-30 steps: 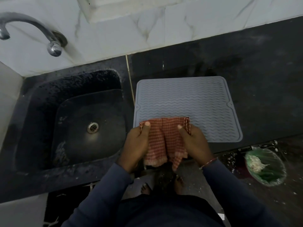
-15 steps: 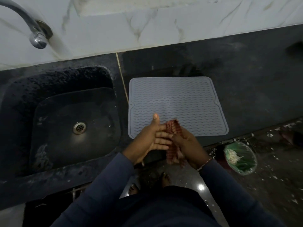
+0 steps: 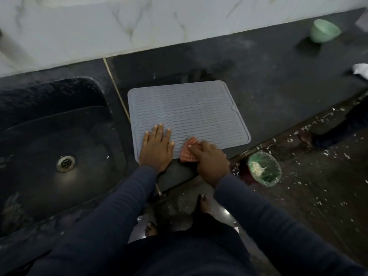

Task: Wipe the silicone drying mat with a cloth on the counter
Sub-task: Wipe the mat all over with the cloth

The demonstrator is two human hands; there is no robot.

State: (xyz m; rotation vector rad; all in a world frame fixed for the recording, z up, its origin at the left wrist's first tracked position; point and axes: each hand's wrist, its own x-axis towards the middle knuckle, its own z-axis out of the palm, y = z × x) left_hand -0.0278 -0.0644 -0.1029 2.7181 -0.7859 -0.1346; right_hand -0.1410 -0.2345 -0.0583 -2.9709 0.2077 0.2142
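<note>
A grey silicone drying mat (image 3: 187, 108) with wavy ridges lies on the black counter (image 3: 268, 86), right of the sink. My left hand (image 3: 156, 148) lies flat on the mat's near left corner with its fingers straight. My right hand (image 3: 211, 162) holds a folded red checked cloth (image 3: 189, 151) at the mat's near edge, its fingers curled over the cloth. Most of the cloth is hidden under that hand, which is slightly blurred.
A black sink (image 3: 49, 140) with a metal drain (image 3: 65, 163) sits to the left. A green bowl (image 3: 324, 30) stands at the back right of the counter. On the floor to the right is a green-lined bin (image 3: 263, 168) with scraps, with white bits scattered around it.
The cloth, first held spread between both hands, was bunched up. My left hand let go and now lies flat on the mat. My right hand brought the folded cloth onto the mat's near edge.
</note>
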